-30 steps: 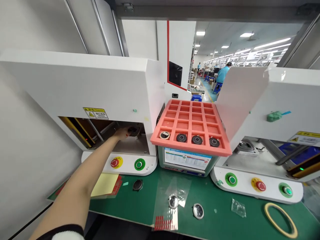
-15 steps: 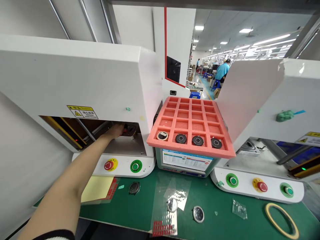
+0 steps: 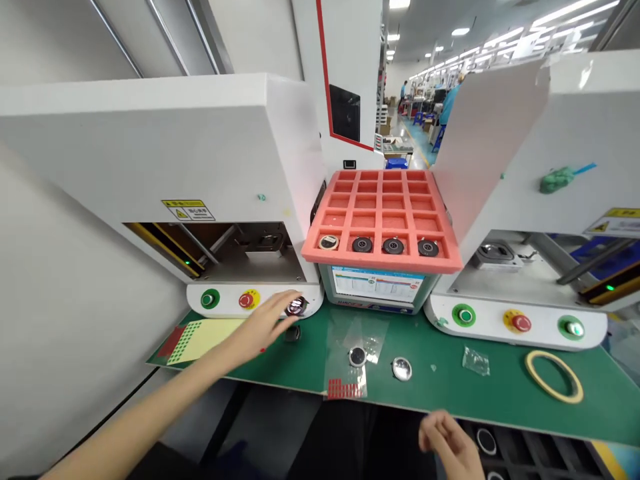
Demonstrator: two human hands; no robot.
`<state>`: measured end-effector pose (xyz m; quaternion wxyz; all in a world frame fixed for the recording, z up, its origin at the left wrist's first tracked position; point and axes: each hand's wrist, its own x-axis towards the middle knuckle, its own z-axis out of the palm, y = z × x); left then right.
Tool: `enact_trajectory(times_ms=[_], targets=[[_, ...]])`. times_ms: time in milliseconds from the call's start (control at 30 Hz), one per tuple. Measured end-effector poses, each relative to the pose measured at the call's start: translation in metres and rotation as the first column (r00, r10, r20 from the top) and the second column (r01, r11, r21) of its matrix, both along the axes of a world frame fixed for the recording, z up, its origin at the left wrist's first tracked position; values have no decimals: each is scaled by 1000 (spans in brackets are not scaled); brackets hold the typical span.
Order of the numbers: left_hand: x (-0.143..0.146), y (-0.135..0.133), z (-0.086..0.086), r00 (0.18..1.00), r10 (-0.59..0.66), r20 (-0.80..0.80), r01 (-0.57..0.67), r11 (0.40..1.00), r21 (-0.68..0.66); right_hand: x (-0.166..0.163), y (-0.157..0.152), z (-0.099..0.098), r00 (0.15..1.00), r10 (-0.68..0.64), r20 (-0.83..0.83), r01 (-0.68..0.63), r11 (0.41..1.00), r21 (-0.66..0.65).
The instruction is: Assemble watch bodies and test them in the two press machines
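My left hand (image 3: pixel 267 323) holds a dark, shiny round watch case (image 3: pixel 297 306) between thumb and fingers, in front of the left machine's front panel. A small red spot shows near the base of its thumb. Just below, another dark watch case (image 3: pixel 293 334) lies on the green table, partly hidden by the hand. My right hand (image 3: pixel 450 443) is at the table's front edge, its fingers curled in and nothing visible in them. Two more round watch cases, one dark-faced (image 3: pixel 357 357) on clear film and one silver (image 3: pixel 401 369), lie between the hands.
A pink foam tray (image 3: pixel 320 255) holding several round parts sits above a screen (image 3: pixel 377 285). Machines with buttons stand left (image 3: pixel 225 153) and right (image 3: pixel 565 140). A tape roll (image 3: pixel 575 393) and plastic bag (image 3: pixel 476 361) lie at right; a black tray (image 3: pixel 545 453) is lower right.
My left hand has come out of the left machine's opening and now holds a watch case before its panel. My right hand has entered view at the bottom. The camera view has shifted downward.
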<state>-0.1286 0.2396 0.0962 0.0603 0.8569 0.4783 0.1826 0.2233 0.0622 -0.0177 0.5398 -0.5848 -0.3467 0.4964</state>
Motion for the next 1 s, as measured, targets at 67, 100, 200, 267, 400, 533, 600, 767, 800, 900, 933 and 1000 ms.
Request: enact_trajectory(times_ms=[67, 100, 200, 267, 400, 533, 600, 767, 800, 900, 933, 1000], targets=[[30, -33, 13, 994, -105, -12, 105, 994, -4, -10, 6, 23, 952, 37, 303, -104, 972, 210], [44, -46, 21, 984, -177, -10, 177, 984, 23, -14, 9, 36, 903, 16, 430, -163, 937, 308], [79, -74, 43, 932, -362, 28, 358, 928, 103, -28, 17, 74, 772, -135, 620, -312, 770, 557], [94, -84, 52, 898, -433, 77, 420, 897, 139, -35, 20, 94, 716, -243, 655, -372, 660, 652], [110, -98, 58, 846, -507, 165, 482, 859, 173, -42, 21, 116, 590, -387, 708, -489, 526, 695], [117, -106, 62, 824, -541, 165, 508, 837, 204, -41, 17, 126, 537, -380, 753, -571, 493, 656], [121, -110, 67, 824, -555, 116, 519, 820, 241, -41, 14, 130, 545, -380, 747, -563, 495, 662], [134, -117, 77, 821, -568, -54, 543, 748, 381, -45, 8, 137, 588, -422, 690, -457, 530, 714], [137, -117, 78, 824, -561, -77, 541, 741, 399, -46, 7, 138, 588, -419, 692, -449, 543, 710], [143, -119, 81, 831, -539, -139, 541, 724, 427, -47, 6, 140, 566, -402, 720, -453, 578, 679], [144, -120, 82, 831, -534, -158, 544, 719, 433, -48, 5, 140, 568, -400, 719, -451, 580, 678], [145, -120, 84, 834, -518, -191, 544, 711, 446, -50, 4, 141, 593, -392, 703, -436, 577, 690]])
